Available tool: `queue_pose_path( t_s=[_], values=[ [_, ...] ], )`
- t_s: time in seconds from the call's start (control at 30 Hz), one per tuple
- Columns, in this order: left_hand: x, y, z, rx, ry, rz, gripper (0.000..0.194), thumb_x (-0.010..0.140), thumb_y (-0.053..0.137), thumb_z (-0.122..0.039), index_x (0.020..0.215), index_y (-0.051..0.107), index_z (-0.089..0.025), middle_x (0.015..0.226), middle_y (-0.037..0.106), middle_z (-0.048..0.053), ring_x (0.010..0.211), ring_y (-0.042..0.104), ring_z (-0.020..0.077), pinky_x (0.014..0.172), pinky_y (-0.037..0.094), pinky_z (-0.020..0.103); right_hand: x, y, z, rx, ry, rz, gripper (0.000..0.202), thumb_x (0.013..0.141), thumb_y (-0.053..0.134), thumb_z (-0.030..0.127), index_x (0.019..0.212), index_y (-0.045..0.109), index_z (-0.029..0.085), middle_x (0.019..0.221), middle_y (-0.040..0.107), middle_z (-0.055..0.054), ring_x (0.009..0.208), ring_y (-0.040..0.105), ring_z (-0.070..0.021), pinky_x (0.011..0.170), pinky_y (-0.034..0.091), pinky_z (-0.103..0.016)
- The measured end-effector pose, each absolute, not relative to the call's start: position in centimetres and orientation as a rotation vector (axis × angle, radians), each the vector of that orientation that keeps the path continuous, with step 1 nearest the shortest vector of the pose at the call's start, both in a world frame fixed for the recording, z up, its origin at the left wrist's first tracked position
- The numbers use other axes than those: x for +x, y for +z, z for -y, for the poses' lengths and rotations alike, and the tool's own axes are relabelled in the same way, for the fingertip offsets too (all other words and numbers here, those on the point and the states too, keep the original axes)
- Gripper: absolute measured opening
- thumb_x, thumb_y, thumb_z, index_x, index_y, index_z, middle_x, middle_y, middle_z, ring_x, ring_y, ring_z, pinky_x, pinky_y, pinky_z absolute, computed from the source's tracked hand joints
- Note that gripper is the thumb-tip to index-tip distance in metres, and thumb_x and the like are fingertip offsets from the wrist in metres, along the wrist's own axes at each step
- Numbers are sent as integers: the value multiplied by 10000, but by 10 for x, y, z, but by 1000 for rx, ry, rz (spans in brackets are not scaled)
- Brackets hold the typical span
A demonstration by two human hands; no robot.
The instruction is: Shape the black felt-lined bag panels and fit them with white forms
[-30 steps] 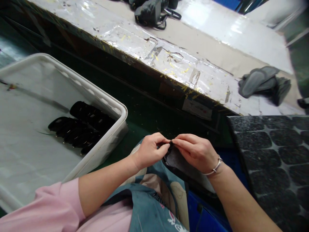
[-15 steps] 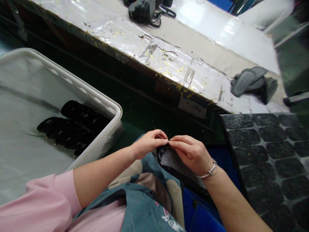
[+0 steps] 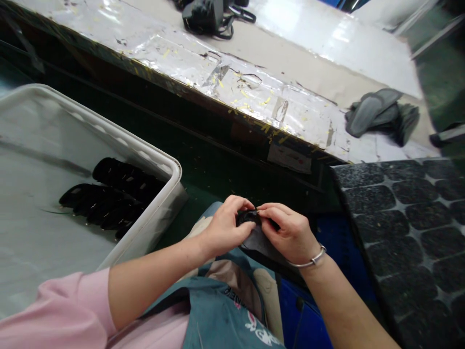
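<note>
Over my lap is a grey-and-black piece (image 3: 259,241) shaped like a shoe upper, with a black rim at its far end. My left hand (image 3: 229,225) is closed on that rim, its thumb lying over the near side and its fingers bent round the far side. Thumb and fingertips of my right hand (image 3: 286,230) pinch the rim's edge, close to the left fingertips. Whatever small bit lies in that pinch is too small to make out. Part of the piece is hidden behind the right hand.
A white bin (image 3: 178,177) on the left holds several black shoe-like pieces (image 3: 109,194). Ahead runs a worn worktable (image 3: 203,65) with black bags (image 3: 203,17) and a grey pile (image 3: 381,114). A dark patterned surface (image 3: 407,232) stands at right, beside something blue (image 3: 305,315).
My left hand has opened from its fingertip pinch and taken a wider grip on the rim, thumb lower. The right hand keeps its pinch. The view has shifted slightly.
</note>
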State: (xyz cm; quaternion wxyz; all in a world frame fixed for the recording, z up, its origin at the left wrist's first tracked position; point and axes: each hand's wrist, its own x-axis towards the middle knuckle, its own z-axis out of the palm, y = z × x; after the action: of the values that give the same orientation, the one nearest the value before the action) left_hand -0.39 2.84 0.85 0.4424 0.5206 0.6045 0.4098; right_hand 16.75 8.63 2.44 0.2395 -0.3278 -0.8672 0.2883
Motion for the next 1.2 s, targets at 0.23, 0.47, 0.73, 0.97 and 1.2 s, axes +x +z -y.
queue_pose_path(
  t_s=[0.23, 0.47, 0.73, 0.97, 1.2],
  values=[
    [-21, 17, -4, 1875, 904, -1695, 150, 814, 603, -314, 867, 630, -176, 777, 601, 37, 695, 566, 149, 640, 474, 271, 164, 25, -87, -968, 795, 2373, 163, 795, 552, 109, 915, 607, 203, 904, 652, -38, 825, 621, -153, 752, 526, -287],
    [-16, 24, -3, 2003, 797, -1757, 145, 842, 536, -257, 906, 643, -183, 856, 628, 59, 782, 611, 169, 710, 501, 281, 161, 44, -75, -1096, 700, 2348, 71, 783, 605, 212, 788, 675, 202, 811, 616, -48, 736, 596, -164, 655, 507, -287],
    [-25, 12, -2, 1671, 1019, -1608, 144, 826, 545, -177, 910, 661, -177, 824, 636, 46, 781, 606, 150, 711, 493, 262, 149, 41, -52, -1560, 1274, 1912, 256, 763, 624, 291, 970, 737, 191, 908, 728, -72, 817, 677, -218, 721, 545, -336],
    [-23, -5, -4, 1273, 1157, -1482, 198, 827, 566, -189, 963, 710, -184, 913, 613, 57, 868, 608, 148, 741, 503, 246, 130, 53, -43, -1743, 1724, 1184, 349, 705, 688, 291, 1024, 712, 149, 604, 630, 6, 462, 499, -56, 426, 424, -164],
    [-21, -11, -4, 1290, 1250, -1441, 154, 821, 597, -188, 917, 716, -178, 906, 612, 47, 847, 601, 136, 747, 489, 244, 119, 42, -48, -1807, 1571, 1095, 240, 602, 750, 311, 756, 727, 128, 545, 609, -4, 448, 489, -62, 383, 352, -147]
  ],
)
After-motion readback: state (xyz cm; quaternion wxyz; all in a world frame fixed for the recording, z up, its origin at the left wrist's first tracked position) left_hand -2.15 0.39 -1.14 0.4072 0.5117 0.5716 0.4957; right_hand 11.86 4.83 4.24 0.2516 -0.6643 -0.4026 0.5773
